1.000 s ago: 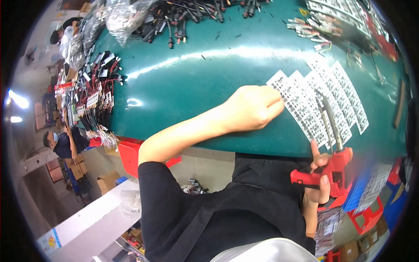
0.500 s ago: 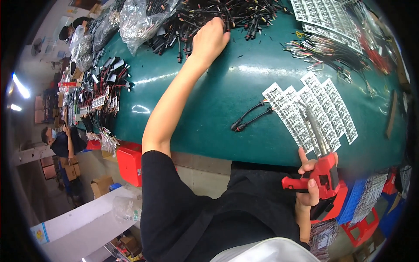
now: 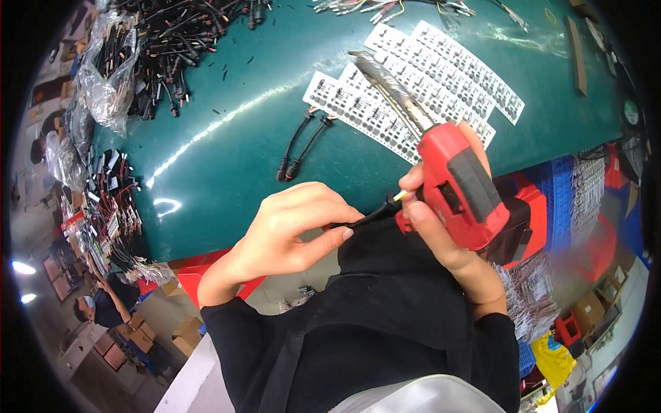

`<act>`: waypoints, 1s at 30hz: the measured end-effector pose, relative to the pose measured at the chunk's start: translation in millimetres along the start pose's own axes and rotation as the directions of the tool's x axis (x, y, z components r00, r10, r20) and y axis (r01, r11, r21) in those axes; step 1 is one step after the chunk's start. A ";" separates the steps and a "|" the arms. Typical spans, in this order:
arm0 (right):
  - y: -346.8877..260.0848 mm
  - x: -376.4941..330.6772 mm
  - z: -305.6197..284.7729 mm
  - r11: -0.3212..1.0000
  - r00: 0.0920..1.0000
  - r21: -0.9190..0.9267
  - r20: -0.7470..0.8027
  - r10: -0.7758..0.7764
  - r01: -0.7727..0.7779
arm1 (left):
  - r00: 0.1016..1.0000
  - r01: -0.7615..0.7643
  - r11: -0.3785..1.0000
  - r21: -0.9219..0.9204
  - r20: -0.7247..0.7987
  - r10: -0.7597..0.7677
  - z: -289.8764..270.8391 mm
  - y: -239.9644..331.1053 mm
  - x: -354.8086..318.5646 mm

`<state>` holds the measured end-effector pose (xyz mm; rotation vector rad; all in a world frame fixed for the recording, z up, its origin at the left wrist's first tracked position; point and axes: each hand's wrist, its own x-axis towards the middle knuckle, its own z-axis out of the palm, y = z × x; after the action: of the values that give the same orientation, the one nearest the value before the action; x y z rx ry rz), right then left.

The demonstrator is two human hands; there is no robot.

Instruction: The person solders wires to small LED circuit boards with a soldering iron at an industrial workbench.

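Left hand (image 3: 292,224) pinches one slim black cable (image 3: 375,214) at its fingertips; right hand (image 3: 441,237) grips one red-and-black pistol-shaped tool (image 3: 451,168); beyond left fingers lie two black connector cables (image 3: 295,141); farther left, one clear plastic bag (image 3: 109,100) holds dark pieces.

My left hand (image 3: 292,224) pinches a black cable (image 3: 377,212) between thumb and fingers, its pale-tipped end close to the fingertips of my right hand (image 3: 451,244). That hand grips a red tool (image 3: 469,189), its metal barrel angled up and left over white panels (image 3: 458,81) on a green counter (image 3: 227,155). Two black leads (image 3: 292,142) lie at the panels' left edge. Upper left, a dark cable heap (image 3: 175,34) sits beside a clear plastic bag (image 3: 110,89).
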<state>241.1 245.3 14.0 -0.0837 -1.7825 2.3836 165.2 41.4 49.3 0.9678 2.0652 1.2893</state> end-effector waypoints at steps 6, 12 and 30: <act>3.7 -9.7 0.6 0.985 0.998 -0.162 -0.009 -0.062 0.060 | 0.992 -0.123 0.982 0.142 -0.018 0.127 15.8 -3.9 10.5; 1.8 -12.1 3.3 0.950 0.984 -0.258 0.092 -0.155 0.174 | 0.963 -0.184 0.976 0.113 -0.179 0.202 36.3 -2.5 12.5; 8.2 -10.4 4.4 0.992 0.999 -0.123 -0.022 -0.032 0.029 | 0.786 -0.305 0.941 0.145 -0.519 0.334 72.9 -23.0 17.8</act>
<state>249.9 237.1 6.9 -0.0988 -1.9034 2.2417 200.8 88.1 -2.8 1.1102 2.4296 1.8690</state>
